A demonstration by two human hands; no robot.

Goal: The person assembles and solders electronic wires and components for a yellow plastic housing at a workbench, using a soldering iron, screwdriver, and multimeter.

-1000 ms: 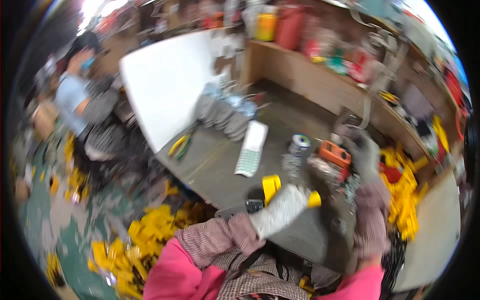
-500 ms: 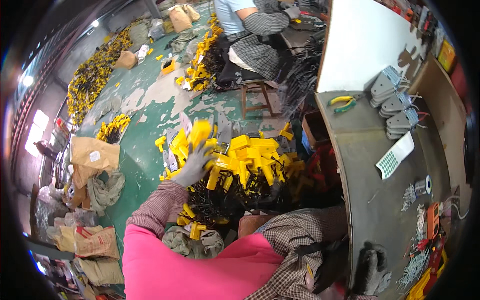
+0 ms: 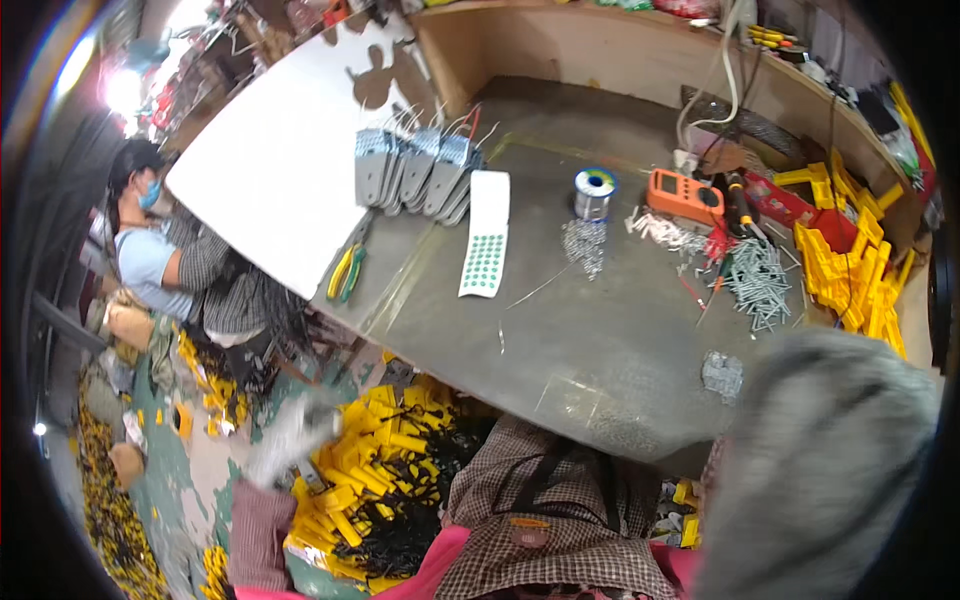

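Note:
My left hand (image 3: pixel 292 435), in a pale grey glove, is smeared by motion beside a heap of yellow plastic parts with black cords (image 3: pixel 365 470) to the left of the workbench. Whether it holds anything cannot be made out. A large blurred grey shape at the lower right looks like my gloved right hand (image 3: pixel 825 450), raised close to the view over the bench's near right edge. Its fingers do not show clearly. Just beyond it, a small cluster of clear or silvery pieces (image 3: pixel 722 375) lies on the bench (image 3: pixel 450 370).
Bundled grey plates (image 3: pixel 415 180), a green-dotted sticker sheet (image 3: pixel 485 240), pliers (image 3: pixel 345 273), a solder spool (image 3: pixel 594 195), an orange meter (image 3: pixel 685 195) and screws (image 3: pixel 758 285) lie on the bench. Yellow frames (image 3: pixel 850 265) stand right. A co-worker (image 3: pixel 165 260) sits far left.
The view has swung right, from the floor heap to the bench. My left hand has moved off the yellow parts toward their left side. My right hand has risen from the bench edge.

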